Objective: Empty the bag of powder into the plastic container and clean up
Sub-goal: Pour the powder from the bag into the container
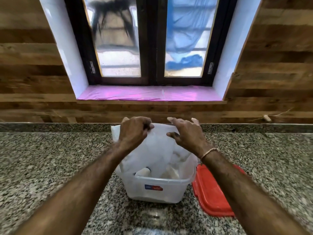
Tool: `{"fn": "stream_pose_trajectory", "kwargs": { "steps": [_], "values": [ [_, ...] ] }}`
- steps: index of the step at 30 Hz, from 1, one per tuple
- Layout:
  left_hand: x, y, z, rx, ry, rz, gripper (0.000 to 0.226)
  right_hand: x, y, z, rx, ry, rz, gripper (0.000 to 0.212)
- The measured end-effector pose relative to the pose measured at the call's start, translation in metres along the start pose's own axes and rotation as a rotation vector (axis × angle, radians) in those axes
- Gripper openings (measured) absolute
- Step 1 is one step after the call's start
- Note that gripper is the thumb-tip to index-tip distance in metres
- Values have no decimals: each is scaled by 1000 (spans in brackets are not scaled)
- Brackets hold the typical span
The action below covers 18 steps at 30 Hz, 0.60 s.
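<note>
A translucent white plastic bag (pixel 159 145) hangs upside down over a clear plastic container (pixel 157 189) on the granite counter. The bag's lower end reaches into the container, where pale powder lies. My left hand (pixel 133 131) grips the bag's upper left edge with closed fingers. My right hand (pixel 186 134) pinches the upper right edge between thumb and fingers, the other fingers spread. A thin bracelet circles my right wrist.
A red lid (pixel 213 192) lies flat on the counter just right of the container. The speckled granite counter (pixel 50 158) runs to a wood-panelled wall. A window with a pink-lined sill (pixel 149 94) is above it.
</note>
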<state>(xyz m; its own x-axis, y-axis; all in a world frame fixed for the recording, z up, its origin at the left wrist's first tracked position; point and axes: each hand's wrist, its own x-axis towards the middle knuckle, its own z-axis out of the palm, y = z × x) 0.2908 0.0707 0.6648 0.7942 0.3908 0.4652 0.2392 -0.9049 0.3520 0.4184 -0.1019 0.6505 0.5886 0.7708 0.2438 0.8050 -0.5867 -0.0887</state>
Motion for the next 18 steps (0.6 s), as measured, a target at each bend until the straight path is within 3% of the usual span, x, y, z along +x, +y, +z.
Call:
{"fn": "stream_pose_trajectory", "kwargs": {
  "steps": [3, 4, 7, 11, 12, 13, 15, 18],
  "values": [
    [3, -3, 7, 48, 7, 83, 21, 3, -7, 2, 143, 164, 0, 13],
    [1, -4, 9, 121, 65, 136, 29, 4, -7, 2, 173, 184, 43, 6],
    [-3, -14, 7, 333, 194, 233, 64, 10, -5, 1, 228, 245, 119, 10],
    [-23, -28, 6, 202, -49, 320, 49, 14, -4, 2, 230, 283, 128, 9],
    [-30, -34, 4, 211, -41, 312, 46, 15, -4, 3, 217, 287, 149, 8],
    [-34, -41, 2, 226, 5, 265, 43, 14, -2, 3, 212, 300, 186, 8],
    [-42, -56, -6, 70, 54, -25, 39, 11, 1, 2, 237, 319, 257, 8],
    [-48, -74, -11, -567, -105, -399, 21, 13, 4, -2, 337, 207, 204, 10]
  ]
}}
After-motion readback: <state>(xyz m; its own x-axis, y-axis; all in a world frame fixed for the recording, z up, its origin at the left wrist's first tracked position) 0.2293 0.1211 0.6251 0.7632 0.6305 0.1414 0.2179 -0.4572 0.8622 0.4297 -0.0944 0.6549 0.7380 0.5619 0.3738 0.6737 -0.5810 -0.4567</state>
